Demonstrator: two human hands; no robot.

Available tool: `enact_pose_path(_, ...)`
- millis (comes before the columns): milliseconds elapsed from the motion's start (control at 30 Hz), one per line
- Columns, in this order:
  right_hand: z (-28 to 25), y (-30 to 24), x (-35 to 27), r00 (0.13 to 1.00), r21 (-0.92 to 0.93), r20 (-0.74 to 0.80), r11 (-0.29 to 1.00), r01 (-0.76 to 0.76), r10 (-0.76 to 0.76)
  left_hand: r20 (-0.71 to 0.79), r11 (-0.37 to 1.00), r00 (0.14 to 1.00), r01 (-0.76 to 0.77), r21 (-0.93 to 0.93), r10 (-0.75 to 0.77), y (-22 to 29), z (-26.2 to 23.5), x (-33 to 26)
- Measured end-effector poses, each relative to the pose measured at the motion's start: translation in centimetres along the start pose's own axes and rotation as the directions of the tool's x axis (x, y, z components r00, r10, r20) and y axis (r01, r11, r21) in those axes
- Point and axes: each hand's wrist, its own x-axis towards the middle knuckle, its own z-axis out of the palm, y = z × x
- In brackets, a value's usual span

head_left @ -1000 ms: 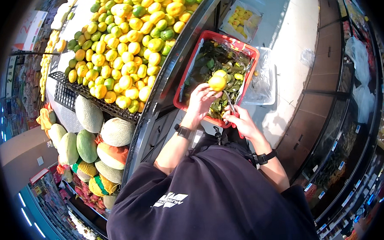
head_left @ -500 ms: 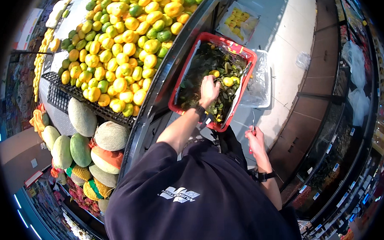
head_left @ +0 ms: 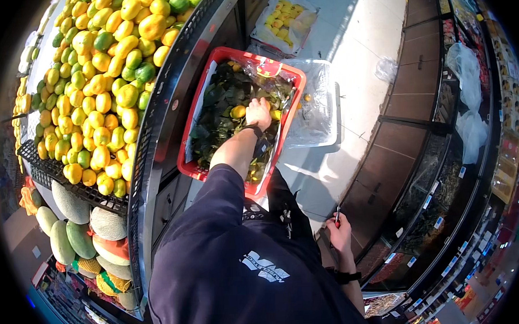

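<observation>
A red plastic crate (head_left: 183, 160) stands on the floor, filled with dark green leaves (head_left: 216, 106) and a few yellow citrus fruits (head_left: 238, 111). My left hand (head_left: 258, 112) reaches down into it, palm down on the leaves beside a yellow fruit. Its fingertips are hidden among leaves and fruit. My right hand (head_left: 339, 234) hangs low by my side, away from the crate, closed on small clippers (head_left: 336, 215) that point up.
A sloping display of yellow, orange and green citrus (head_left: 102, 70) fills the left, with melons (head_left: 71, 225) below it. A clear plastic tub (head_left: 318, 110) sits right of the crate, a bag of yellow fruit (head_left: 285, 16) beyond. Shelves (head_left: 471, 100) line the right.
My left hand, which held a yellow fruit up, has gone down into the crate. My right hand with the clippers has dropped away from the crate to my side.
</observation>
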Motion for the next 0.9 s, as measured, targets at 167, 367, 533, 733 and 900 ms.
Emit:
enact_pose_path(167,-0.4,0.8,0.6,0.997,-0.011,-0.034,0.998,0.069,-0.07,0.024,1.0,1.0,0.007,-0.016,-0.007,-0.5,-0.1,0.7)
enact_pose_path(367,0.4,-0.5,0.6,0.997,0.05,0.005,0.996,0.076,-0.076,-0.118,0.936,0.991,-0.103,-0.337,0.067,-1.2,-2.7,-2.7)
enact_pose_path(533,1.7,-2.8,0.6,0.997,-0.029,0.041,0.998,0.064,-0.063,-0.043,-0.025,0.994,-0.041,-0.999,0.097,-3.5,-7.7,-9.1)
enact_pose_path(733,5.7,-4.8,0.3,0.974,0.064,0.051,0.974,0.216,-0.22,-0.228,-0.362,0.961,-0.157,-0.919,0.16,-6.3,-20.2,-21.7)
enact_pose_path(900,9.5,-9.4,-2.1,0.922,0.113,0.076,0.922,0.37,-0.379,-0.358,-0.285,0.915,-0.299,-0.911,0.184,-8.7,-27.5,-29.1)
